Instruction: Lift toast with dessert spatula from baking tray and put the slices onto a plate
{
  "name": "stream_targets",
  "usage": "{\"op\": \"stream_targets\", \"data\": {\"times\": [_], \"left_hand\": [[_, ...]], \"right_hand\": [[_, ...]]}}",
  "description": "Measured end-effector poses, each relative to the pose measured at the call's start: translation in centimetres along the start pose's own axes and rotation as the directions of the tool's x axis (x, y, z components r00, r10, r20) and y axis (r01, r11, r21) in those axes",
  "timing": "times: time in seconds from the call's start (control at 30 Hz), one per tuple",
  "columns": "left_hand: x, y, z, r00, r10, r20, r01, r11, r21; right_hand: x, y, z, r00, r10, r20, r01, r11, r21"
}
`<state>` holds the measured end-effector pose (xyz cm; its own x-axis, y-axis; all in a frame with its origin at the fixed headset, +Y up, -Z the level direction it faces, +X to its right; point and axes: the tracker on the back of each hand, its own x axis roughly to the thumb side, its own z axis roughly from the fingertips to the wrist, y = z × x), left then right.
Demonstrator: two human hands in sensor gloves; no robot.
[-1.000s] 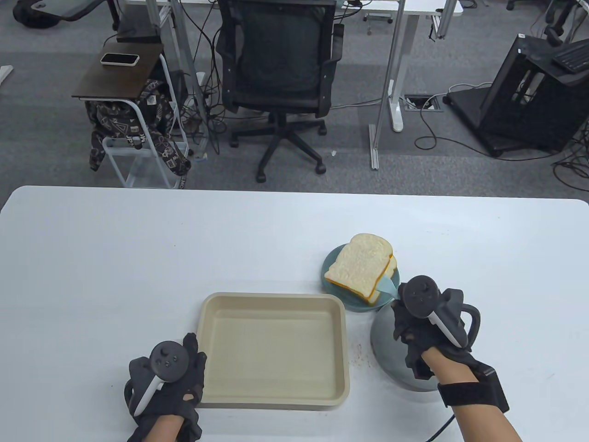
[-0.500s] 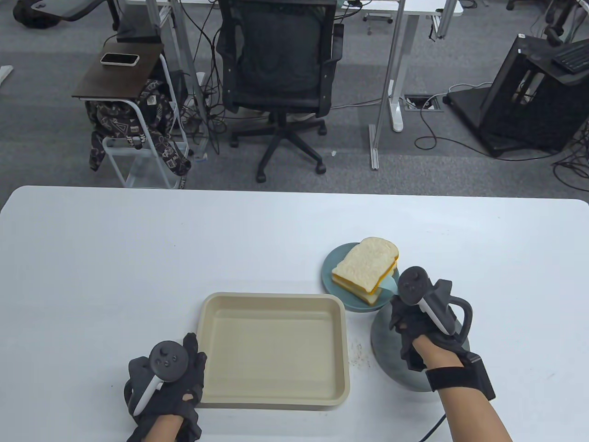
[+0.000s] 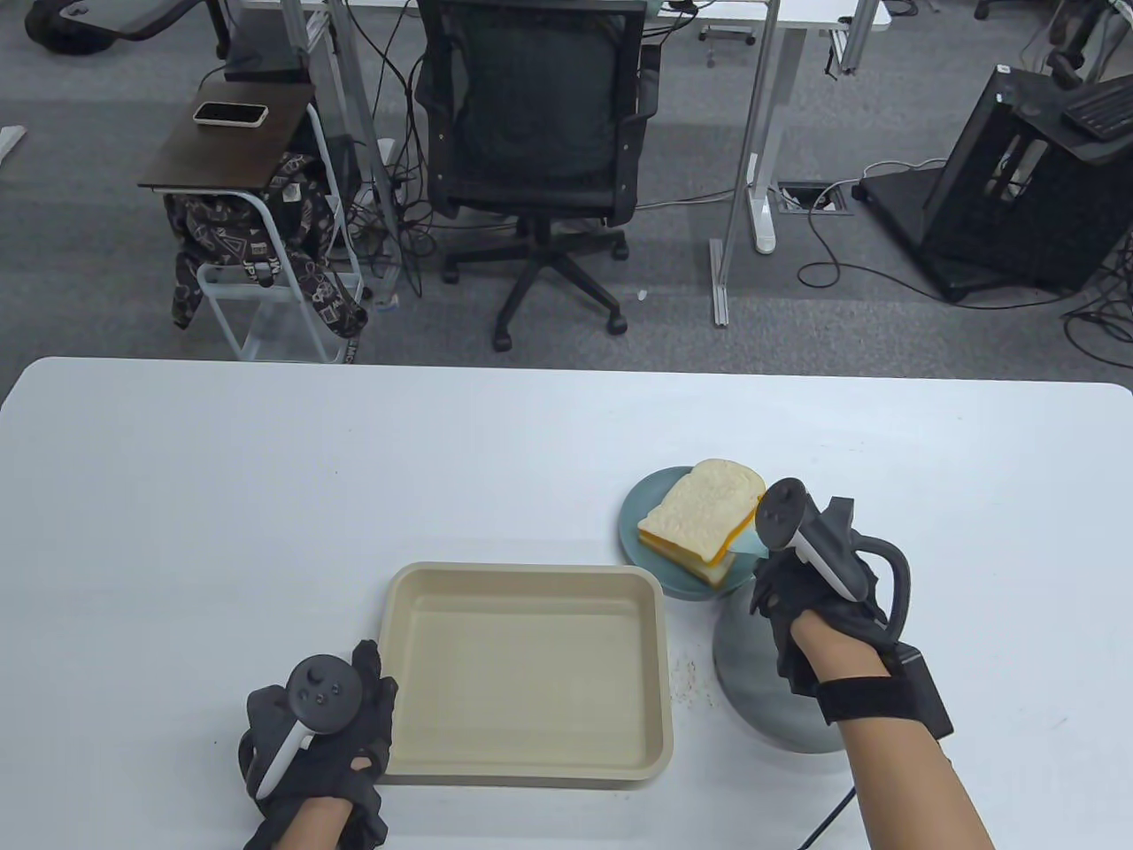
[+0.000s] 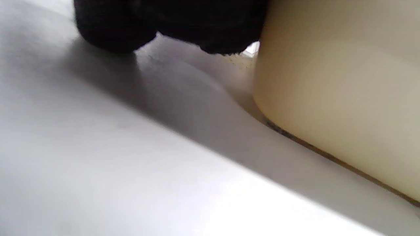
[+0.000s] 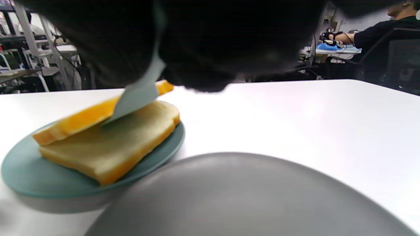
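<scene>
Two toast slices lie stacked on a small teal plate [image 3: 639,522] right of the beige baking tray [image 3: 527,677]. The top toast slice [image 3: 704,513] is tilted, and the lower toast slice [image 5: 111,144] lies flat. My right hand [image 3: 783,580] grips the pale blue dessert spatula [image 5: 139,93], whose blade sits under the top slice's right edge. My left hand [image 3: 332,735] rests at the tray's front left corner, fingers [image 4: 203,29] against the rim. The tray holds nothing.
A larger grey plate [image 3: 752,682] sits below my right hand, right of the tray. A few crumbs [image 3: 690,682] lie between tray and grey plate. Behind the table stand an office chair [image 3: 540,133] and a side stand with a phone [image 3: 230,113].
The top slice has come down from a steep tilt onto the lower slice. My right hand has moved away and up with the spatula. The left hand stayed still.
</scene>
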<state>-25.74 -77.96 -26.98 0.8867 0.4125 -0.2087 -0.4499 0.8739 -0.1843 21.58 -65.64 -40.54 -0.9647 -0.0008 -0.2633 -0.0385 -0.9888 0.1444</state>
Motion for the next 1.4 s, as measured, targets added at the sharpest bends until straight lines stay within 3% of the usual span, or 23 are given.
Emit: {"op": "stream_targets", "data": {"times": [0.23, 0.63, 0.9, 1.0, 1.17, 1.4], "left_hand": [[0.0, 0.0, 0.0, 1.0, 0.002, 0.0, -0.002, 1.0, -0.001], [0.0, 0.0, 0.0, 1.0, 0.002, -0.001, -0.002, 1.0, 0.001], [-0.1, 0.0, 0.0, 1.0, 0.0, 0.0, 0.0, 1.0, 0.004], [-0.1, 0.0, 0.0, 1.0, 0.002, 0.001, -0.002, 1.0, 0.001], [-0.2, 0.1, -0.3, 1.0, 0.013, 0.0, -0.013, 1.0, -0.014], [-0.2, 0.1, -0.2, 1.0, 0.006, -0.003, -0.006, 1.0, -0.008]], "right_hand": [[-0.3, -1.7, 0.8, 0.997, 0.079, -0.023, -0.078, 0.995, 0.061], [-3.2, -1.7, 2.9, 0.997, 0.075, -0.02, -0.073, 0.993, 0.088], [-7.0, -2.6, 6.6, 0.996, 0.086, 0.01, -0.087, 0.995, 0.054], [-9.0, -2.6, 8.7, 0.999, 0.009, 0.049, -0.009, 1.0, 0.015], [-12.3, -0.7, 10.8, 0.988, -0.126, 0.084, 0.129, 0.991, -0.03], [-15.4, 5.0, 10.8, 0.958, -0.28, 0.059, 0.282, 0.959, -0.02]]}}
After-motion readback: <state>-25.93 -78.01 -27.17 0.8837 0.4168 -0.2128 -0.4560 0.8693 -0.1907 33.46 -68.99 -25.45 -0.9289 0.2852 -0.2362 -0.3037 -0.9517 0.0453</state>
